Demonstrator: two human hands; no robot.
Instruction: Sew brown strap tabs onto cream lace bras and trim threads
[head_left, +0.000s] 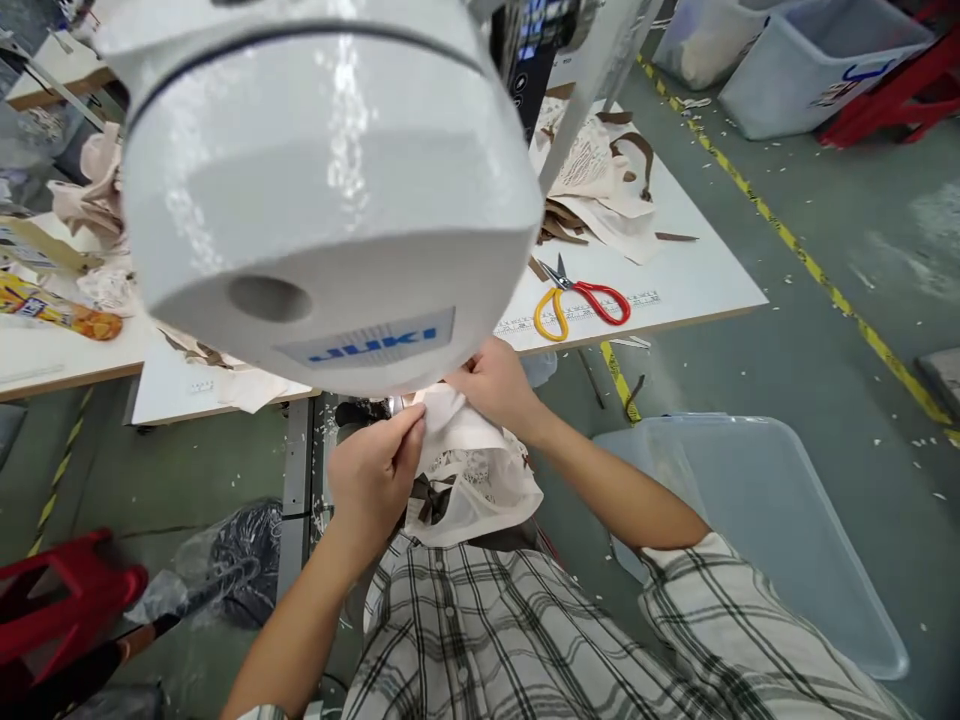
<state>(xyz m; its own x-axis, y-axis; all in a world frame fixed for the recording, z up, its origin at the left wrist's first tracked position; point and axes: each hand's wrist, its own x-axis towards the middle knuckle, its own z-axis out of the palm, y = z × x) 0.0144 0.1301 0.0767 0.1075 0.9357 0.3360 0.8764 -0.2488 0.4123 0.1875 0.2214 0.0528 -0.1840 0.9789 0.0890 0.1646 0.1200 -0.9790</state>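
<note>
Fabric [480, 475] – a pale piece with lace and a small brown bow [431, 497] – sits bunched just under the front of the sewing machine [322, 180], off the near edge of the table [697, 285] and above the person's lap. The left grip [375, 470] is clenched on its upper edge, thumb and fingers pinching a fold. The right grip [495, 385] is closed on the same edge from the far side, the two almost touching. Holding it so close together likely keeps a short stretch of edge taut and level, while the rest hangs loose towards the checked shirt [480, 640]. Scissors [581, 300] with one yellow and one red handle lie on the table to the right – within easy reach of the right arm. Beyond them is a heap of cut pieces [600, 180]. A clear bin [787, 520] stands on the floor just beside the right elbow, and a red stool [67, 600] is well off to the left.
</note>
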